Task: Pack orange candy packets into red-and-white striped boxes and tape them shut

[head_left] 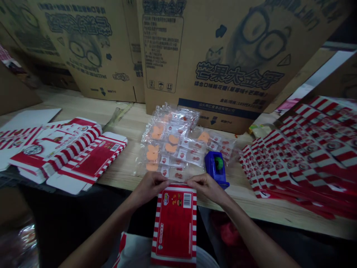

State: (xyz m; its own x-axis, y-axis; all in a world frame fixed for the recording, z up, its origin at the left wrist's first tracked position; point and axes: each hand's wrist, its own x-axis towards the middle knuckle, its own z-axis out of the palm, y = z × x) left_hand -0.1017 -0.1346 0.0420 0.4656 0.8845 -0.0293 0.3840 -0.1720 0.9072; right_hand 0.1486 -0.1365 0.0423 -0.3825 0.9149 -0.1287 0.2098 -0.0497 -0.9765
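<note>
My left hand and my right hand pinch the top edge of a flat red-and-white striped carton with a barcode panel. Just beyond my fingertips lies a pile of clear plastic packets holding orange and red-printed pieces. A blue tape dispenser with a green core stands close beyond my right hand. The carton's lower end runs off the table edge toward my body.
Stacks of flattened striped cartons lie at the left, and more fan out at the right, on a light wooden table. Large printed cardboard sheets stand upright along the table's back.
</note>
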